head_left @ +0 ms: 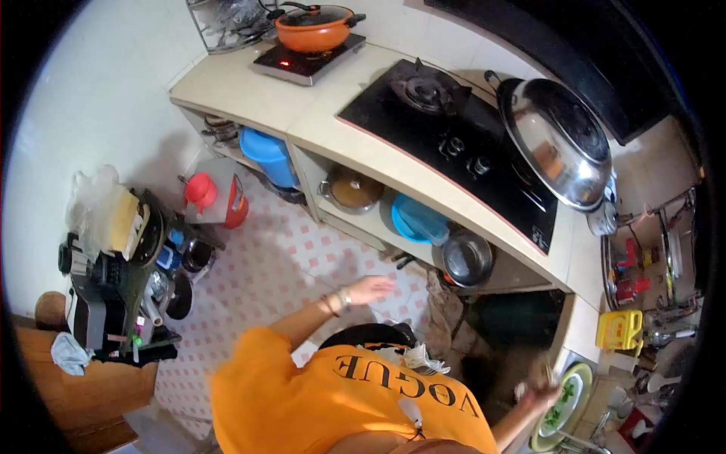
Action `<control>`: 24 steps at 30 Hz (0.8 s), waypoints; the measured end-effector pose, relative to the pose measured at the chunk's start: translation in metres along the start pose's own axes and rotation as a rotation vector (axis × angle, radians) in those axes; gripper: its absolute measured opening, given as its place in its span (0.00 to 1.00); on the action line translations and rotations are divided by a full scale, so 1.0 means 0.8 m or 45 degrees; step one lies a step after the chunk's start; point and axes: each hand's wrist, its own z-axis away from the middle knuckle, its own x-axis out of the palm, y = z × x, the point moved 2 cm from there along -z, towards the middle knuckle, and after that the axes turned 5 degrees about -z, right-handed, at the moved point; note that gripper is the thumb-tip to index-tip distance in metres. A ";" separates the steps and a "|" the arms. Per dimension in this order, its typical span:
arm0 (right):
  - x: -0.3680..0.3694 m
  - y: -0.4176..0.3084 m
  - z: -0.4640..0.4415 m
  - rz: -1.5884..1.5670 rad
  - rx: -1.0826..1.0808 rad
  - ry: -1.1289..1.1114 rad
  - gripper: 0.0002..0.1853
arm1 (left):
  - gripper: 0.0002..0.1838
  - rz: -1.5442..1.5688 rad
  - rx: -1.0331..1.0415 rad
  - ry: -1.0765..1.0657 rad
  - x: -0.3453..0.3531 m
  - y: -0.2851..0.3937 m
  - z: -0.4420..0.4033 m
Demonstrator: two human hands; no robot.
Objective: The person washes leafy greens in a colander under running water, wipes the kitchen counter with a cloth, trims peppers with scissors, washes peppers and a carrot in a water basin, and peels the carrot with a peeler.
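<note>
My left hand (370, 290), with a band on the wrist, is held out over the tiled floor in front of my body, its fingers stretched out and nothing in them. At the lower right, my right hand (538, 396) is closed around a blurred brownish thing (538, 374) that I cannot make out. Right beside that hand, a green-rimmed plate (579, 378) bears chopped green leaves (560, 403).
A black gas stove (423, 129) with a large steel lid (556, 144) fills the counter. An orange pot (314, 34) sits on a lit induction cooker (306, 66). Pans and basins stand on the shelf below; a yellow jug (620, 330) is at right, a cluttered rack (151, 257) at left.
</note>
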 end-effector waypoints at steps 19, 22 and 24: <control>0.694 0.523 -0.402 1.061 0.529 -1.162 0.06 | 0.30 -0.781 0.429 1.269 -0.366 0.299 -0.034; 0.797 0.559 -0.551 1.104 -0.136 -1.077 0.18 | 0.26 -0.968 0.246 1.530 -0.469 0.199 -0.007; 0.887 0.554 -0.654 1.575 -0.989 -0.846 0.20 | 0.24 -1.114 0.237 1.593 -0.532 0.174 -0.004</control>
